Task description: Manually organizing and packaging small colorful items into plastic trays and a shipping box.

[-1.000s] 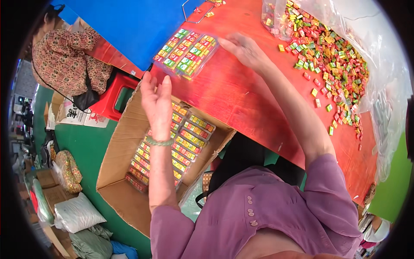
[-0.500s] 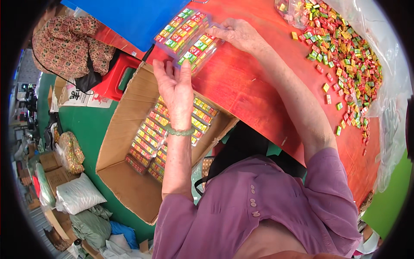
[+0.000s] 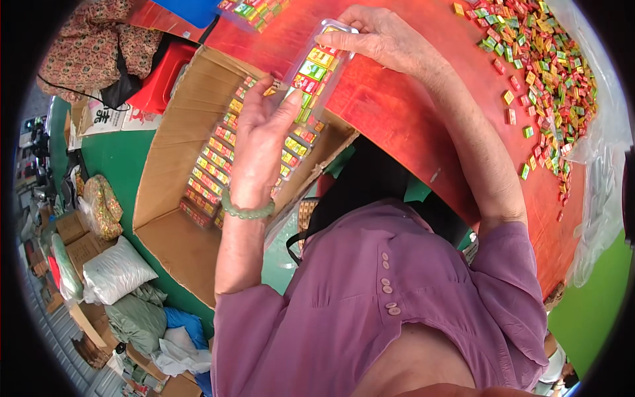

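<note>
A: Right hand (image 3: pixel 390 41) status?

B: Gripping. It's pinching the far end of a clear plastic tray (image 3: pixel 320 73) — thumb is lying across the top face, the other fingers are going round the end, partly hidden.

A: What's the tray carrying?

B: Small red, yellow and green packets (image 3: pixel 319 57), lined up in it.

A: And the left hand (image 3: pixel 261 132)?

B: It's sitting at the tray's near end. Thumb is overlapping the tray's left edge, the fingers are standing apart from the thumb. Can't tell whether they're gripping or just touching. The wrist is wearing a green bracelet (image 3: pixel 248 212).

A: Tray position?

B: In front of the body, long side pointing away. In this view it's crossing the line between the red table (image 3: pixel 390 99) and the cardboard carton (image 3: pixel 173 126). Height over either: can't tell.

A: Carton contents?

B: It's holding rows of filled trays (image 3: pixel 211 159), partly covered by the left hand and forearm.

A: Rest of the table?

B: Another filled tray (image 3: pixel 256 14) is lying near the top edge, beside a blue panel (image 3: pixel 188 10). A loose packet pile (image 3: pixel 562 99) is spreading on the right, next to clear plastic sheeting (image 3: pixel 607 132).
</note>
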Demonstrator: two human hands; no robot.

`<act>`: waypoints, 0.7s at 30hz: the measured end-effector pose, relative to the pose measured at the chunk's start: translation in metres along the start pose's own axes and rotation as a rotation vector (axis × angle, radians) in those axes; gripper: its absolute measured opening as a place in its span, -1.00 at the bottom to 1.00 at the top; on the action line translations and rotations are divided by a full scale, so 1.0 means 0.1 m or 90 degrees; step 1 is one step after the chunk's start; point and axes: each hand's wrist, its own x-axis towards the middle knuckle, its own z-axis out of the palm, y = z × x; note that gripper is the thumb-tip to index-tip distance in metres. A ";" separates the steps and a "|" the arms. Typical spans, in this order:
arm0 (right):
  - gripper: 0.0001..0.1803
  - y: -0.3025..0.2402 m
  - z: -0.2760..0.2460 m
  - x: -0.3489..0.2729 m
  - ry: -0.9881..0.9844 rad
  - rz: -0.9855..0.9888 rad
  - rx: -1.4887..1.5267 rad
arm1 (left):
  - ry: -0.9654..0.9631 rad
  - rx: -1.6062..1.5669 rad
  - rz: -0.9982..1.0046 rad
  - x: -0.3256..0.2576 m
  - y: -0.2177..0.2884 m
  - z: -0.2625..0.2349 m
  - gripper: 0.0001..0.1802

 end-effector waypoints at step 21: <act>-0.49 -0.47 0.68 0.04 -0.194 -0.066 0.185 | -0.136 -0.191 -0.142 -0.28 0.00 -0.55 -0.62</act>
